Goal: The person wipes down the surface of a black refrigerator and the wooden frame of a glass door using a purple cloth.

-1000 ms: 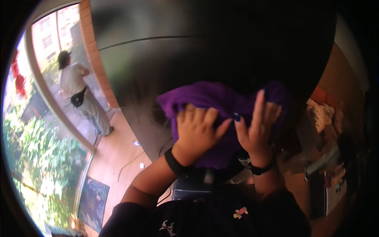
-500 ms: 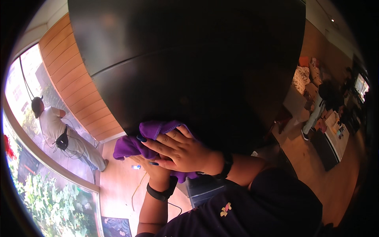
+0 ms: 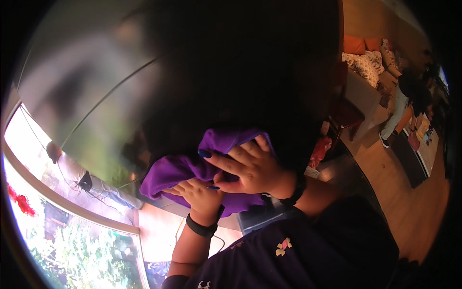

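Observation:
A bunched purple cloth (image 3: 175, 173) lies against a large dark glossy panel (image 3: 231, 72). My left hand (image 3: 202, 195) grips the cloth's lower left part, its fingertips tucked into the folds. Just right of it and slightly higher, my right hand (image 3: 255, 171) is on the same cloth. Its index finger and thumb stretch leftward with dark blue nails showing, while the tips of the other fingers are hidden in a fold. Both wrists wear black bands.
A thin curved seam (image 3: 108, 94) crosses the panel, which mirrors light on its left. Beyond the window frame (image 3: 86, 212) at left, a person stands outside among plants. A dark red chair (image 3: 349, 115), a couch with cushions (image 3: 363, 65) and another person (image 3: 397, 108) are at right.
Both hands and the cloth have moved right and slightly up in view. The view itself has turned, so the panel now covers more of the left side.

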